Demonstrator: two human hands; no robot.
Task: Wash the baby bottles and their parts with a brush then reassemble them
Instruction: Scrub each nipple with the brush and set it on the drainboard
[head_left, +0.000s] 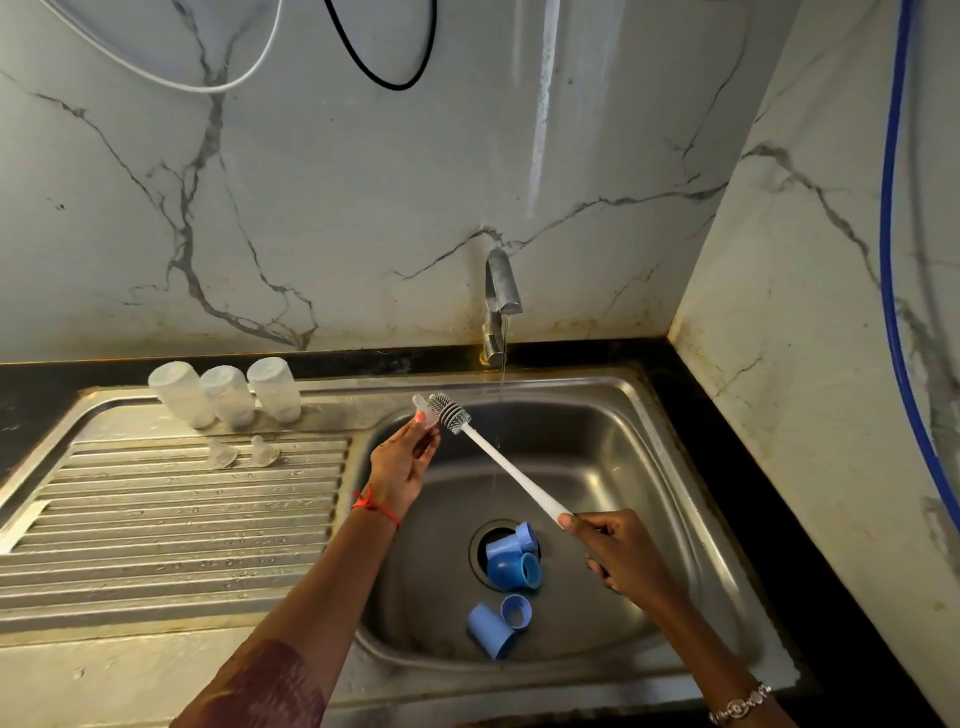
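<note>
right hand (618, 551) clenched round the brush (506, 465) handle end; left hand (402, 467) pinches a clear teat (423, 413) against the bristles, over the sink (597, 441), likely so drips fall in. three bottles (226, 392) stand inverted at the drainboard's (182, 519) far edge, apparently draining. blue caps (511, 561) lie by the drain, probably awaiting washing.

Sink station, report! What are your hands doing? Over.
Left hand pinches clear teat; right hand grips brush handle. Brush head against teat, over the sink. Blue caps in basin, nothing blocking.
</note>
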